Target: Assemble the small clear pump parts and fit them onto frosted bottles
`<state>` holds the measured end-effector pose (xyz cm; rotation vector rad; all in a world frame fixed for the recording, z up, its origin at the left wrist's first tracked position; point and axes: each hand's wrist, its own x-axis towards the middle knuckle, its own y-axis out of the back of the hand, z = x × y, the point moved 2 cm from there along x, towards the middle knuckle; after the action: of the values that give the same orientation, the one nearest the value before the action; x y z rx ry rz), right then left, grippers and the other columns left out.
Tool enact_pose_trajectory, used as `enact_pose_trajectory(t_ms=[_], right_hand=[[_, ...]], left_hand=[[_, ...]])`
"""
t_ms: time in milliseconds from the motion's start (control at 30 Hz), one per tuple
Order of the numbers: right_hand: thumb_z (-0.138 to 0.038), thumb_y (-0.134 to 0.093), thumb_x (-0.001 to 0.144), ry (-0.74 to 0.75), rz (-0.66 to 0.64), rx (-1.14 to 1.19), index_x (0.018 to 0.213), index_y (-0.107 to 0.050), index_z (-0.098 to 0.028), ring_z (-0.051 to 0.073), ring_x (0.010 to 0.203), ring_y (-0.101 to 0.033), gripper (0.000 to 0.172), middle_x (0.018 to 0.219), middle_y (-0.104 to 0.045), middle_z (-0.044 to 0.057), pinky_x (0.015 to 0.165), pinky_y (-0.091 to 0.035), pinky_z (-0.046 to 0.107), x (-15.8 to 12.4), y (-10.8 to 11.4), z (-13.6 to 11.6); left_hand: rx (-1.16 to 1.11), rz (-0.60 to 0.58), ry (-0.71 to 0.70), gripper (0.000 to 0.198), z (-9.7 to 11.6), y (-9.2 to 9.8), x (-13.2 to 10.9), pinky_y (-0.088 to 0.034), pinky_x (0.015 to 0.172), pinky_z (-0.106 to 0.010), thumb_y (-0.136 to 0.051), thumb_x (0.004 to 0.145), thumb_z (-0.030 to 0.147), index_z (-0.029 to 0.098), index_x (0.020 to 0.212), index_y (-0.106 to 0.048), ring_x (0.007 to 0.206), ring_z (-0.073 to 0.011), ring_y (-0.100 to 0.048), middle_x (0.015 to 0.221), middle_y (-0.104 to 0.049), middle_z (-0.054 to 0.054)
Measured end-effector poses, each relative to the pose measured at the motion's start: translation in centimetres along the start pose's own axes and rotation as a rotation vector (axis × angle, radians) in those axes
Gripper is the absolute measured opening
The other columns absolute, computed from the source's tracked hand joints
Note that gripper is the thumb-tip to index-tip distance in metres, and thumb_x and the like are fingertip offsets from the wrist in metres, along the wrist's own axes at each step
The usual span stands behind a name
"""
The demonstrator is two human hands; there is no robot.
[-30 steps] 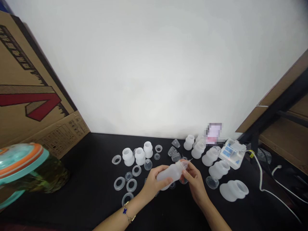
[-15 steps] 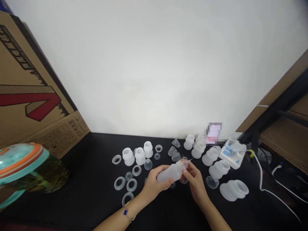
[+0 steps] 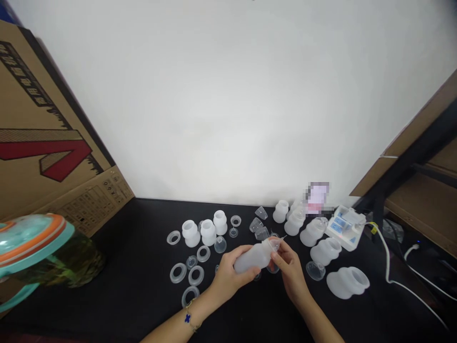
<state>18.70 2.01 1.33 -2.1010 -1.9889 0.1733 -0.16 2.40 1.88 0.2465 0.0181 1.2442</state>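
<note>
A frosted white bottle [image 3: 253, 258] lies tilted in my left hand [image 3: 228, 274], whose fingers are wrapped round its body. At the bottle's upper right end is a clear nipple-shaped top [image 3: 274, 245], pinched by the fingers of my right hand [image 3: 288, 267]. Left of my hands, several translucent rings [image 3: 196, 275] lie flat near three upright white bottles [image 3: 208, 232]. Behind the held bottle are clear caps [image 3: 262, 233]. More white bottles stand or lean on the right, one lying on its side [image 3: 347, 282] nearest me.
The black table [image 3: 143, 267] meets a white wall. At left are a cardboard box [image 3: 43, 119] and a jar with a teal and orange lid [image 3: 35, 238]. A white case [image 3: 345, 227], a white cable [image 3: 388, 262] and a blurred-out rectangle [image 3: 317, 197] are at right.
My left thumb has shifted slightly along the bottle. Both hands otherwise keep nearly the same place and hold, and the view has moved very little.
</note>
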Motion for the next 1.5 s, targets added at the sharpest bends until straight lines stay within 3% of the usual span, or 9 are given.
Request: enact_pose_trajectory(t_ms=[833, 1500], right_hand=[[-0.052, -0.086, 0.071, -0.011, 0.033, -0.012, 0.105, -0.073, -0.021, 0.014, 0.057, -0.053, 0.048, 0.083, -0.069, 0.003, 0.05, -0.041, 0.024, 0.07, 0.19, 0.19], [-0.052, -0.086, 0.071, -0.009, 0.033, -0.026, 0.106, -0.071, -0.02, 0.013, 0.057, -0.054, 0.05, 0.082, -0.069, 0.003, 0.05, -0.042, 0.023, 0.06, 0.3, 0.34]], left_hand=[[0.02, 0.013, 0.014, 0.048, -0.21, -0.16, -0.05, -0.054, 0.08, -0.031, -0.08, 0.078, 0.039, 0.02, 0.121, -0.07, 0.095, -0.0257, -0.068, 0.112, -0.075, -0.006], [0.102, 0.053, -0.058, 0.046, 0.27, -0.12, -0.18, -0.055, 0.084, -0.031, -0.079, 0.077, 0.028, 0.022, 0.121, -0.069, 0.097, -0.0238, -0.07, 0.113, -0.076, -0.004]])
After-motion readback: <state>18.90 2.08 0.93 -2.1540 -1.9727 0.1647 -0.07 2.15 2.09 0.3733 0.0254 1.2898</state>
